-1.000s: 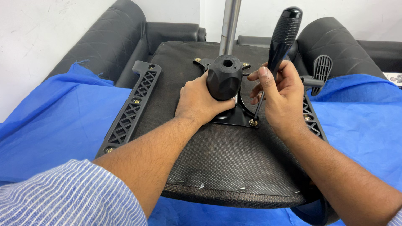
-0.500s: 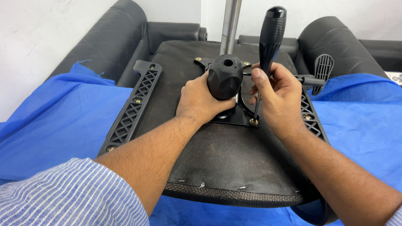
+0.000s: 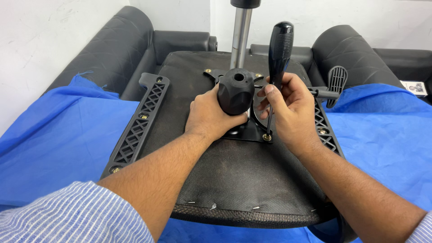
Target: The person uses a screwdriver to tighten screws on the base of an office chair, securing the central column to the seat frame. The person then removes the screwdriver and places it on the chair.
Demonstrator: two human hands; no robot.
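Observation:
An upturned office chair seat (image 3: 225, 180) lies in front of me, its black fabric underside facing up. My left hand (image 3: 211, 114) grips the black knob (image 3: 236, 90) of the metal mechanism plate bolted at its middle. My right hand (image 3: 290, 108) holds a black-handled screwdriver (image 3: 279, 49) nearly upright. The screwdriver's tip rests on a brass screw (image 3: 267, 137) at the plate's near right corner. A steel gas-lift column (image 3: 240, 38) rises from the mechanism behind the knob.
Black plastic armrest brackets run along the seat's left side (image 3: 137, 126) and right side (image 3: 326, 130). A black lever paddle (image 3: 336, 81) sticks out to the right. The seat rests on blue cloth (image 3: 58, 144) over a black sofa (image 3: 117, 45).
The screwdriver handle has swung from leaning right to almost upright, with its tip staying on the same screw. My left hand has kept its hold on the knob.

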